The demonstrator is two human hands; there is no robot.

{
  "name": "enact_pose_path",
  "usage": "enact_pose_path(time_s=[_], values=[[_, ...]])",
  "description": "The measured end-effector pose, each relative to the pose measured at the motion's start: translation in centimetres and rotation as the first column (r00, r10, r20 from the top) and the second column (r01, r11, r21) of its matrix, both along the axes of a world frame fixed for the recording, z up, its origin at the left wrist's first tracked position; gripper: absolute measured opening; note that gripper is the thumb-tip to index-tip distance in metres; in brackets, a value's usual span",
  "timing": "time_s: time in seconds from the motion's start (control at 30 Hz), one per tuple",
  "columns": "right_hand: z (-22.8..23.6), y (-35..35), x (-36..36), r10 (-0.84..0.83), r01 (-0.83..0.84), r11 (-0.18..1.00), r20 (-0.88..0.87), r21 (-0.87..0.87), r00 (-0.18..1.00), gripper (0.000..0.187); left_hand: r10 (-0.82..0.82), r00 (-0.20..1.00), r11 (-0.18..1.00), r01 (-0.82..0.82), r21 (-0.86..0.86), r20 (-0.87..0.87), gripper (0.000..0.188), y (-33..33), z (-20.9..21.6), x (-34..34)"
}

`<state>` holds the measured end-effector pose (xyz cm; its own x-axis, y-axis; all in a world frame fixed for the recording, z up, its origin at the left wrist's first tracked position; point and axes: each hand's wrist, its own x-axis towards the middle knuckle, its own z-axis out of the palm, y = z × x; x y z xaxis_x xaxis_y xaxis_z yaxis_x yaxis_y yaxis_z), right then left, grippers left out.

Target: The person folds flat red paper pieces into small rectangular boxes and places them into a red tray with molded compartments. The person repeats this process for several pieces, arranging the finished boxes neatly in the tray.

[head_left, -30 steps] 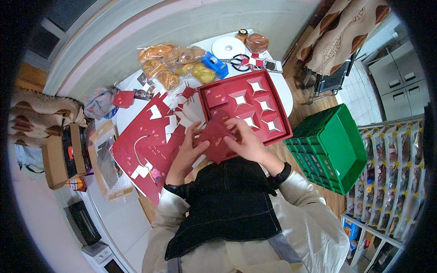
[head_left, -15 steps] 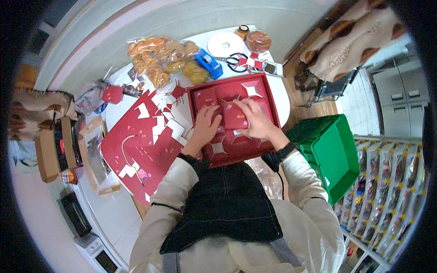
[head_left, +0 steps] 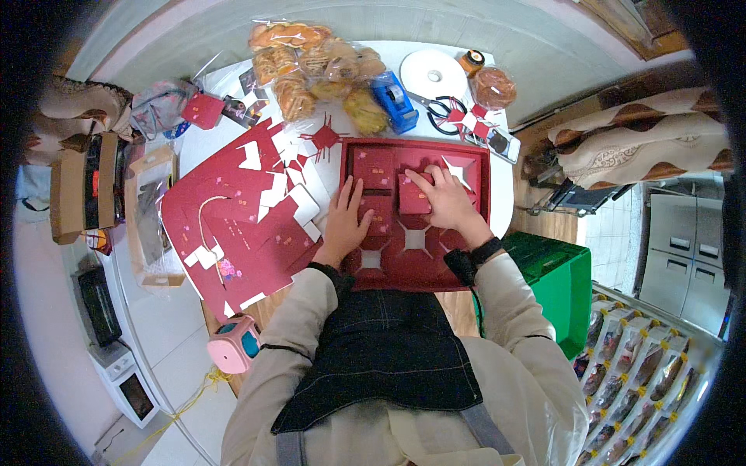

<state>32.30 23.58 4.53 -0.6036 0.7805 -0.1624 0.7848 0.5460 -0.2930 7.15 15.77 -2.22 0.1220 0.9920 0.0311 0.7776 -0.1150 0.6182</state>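
In front of me lies a large shallow red box (head_left: 483, 264), its insert cut with several star-shaped openings showing pale beneath. Two small red boxes with a floral print sit in its left side, a far one (head_left: 373, 167) and a nearer one (head_left: 378, 216). My left hand (head_left: 342, 225) rests open on the large box's left edge, fingertips by the nearer small box. Another small red box (head_left: 412, 194) is in my right hand (head_left: 449, 200), whose fingers press its top and right side; it stands higher than its neighbours and looks slightly tilted.
Red printed card sheets (head_left: 233, 210) and white scraps cover the table's left. Behind are bagged breads (head_left: 311, 66), a blue tape dispenser (head_left: 395, 102), a white roll (head_left: 416, 70), black-handled scissors (head_left: 445, 116) and a phone (head_left: 503, 144). A green crate (head_left: 556, 287) stands at the right.
The view has turned, shifting the table contents right. My left hand has drawn back from the middle to the large box's left edge. My right hand stays on the small red box.
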Motion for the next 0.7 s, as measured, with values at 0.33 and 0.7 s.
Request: enact_pose_path(time_s=[0.33,0.7], values=[[-0.6,-0.3,-0.8,-0.08,0.077,0.991,0.022,0.105,0.997,0.106,-0.048,0.998,0.999,0.048,0.01,-0.041,0.069,-0.2,0.8,-0.1],[1.0,0.2,-0.3,-0.315,0.322,0.947,-0.146,0.022,0.938,0.102,-0.027,0.961,0.984,0.074,0.163,-0.274,0.068,-0.4,1.0,0.0]])
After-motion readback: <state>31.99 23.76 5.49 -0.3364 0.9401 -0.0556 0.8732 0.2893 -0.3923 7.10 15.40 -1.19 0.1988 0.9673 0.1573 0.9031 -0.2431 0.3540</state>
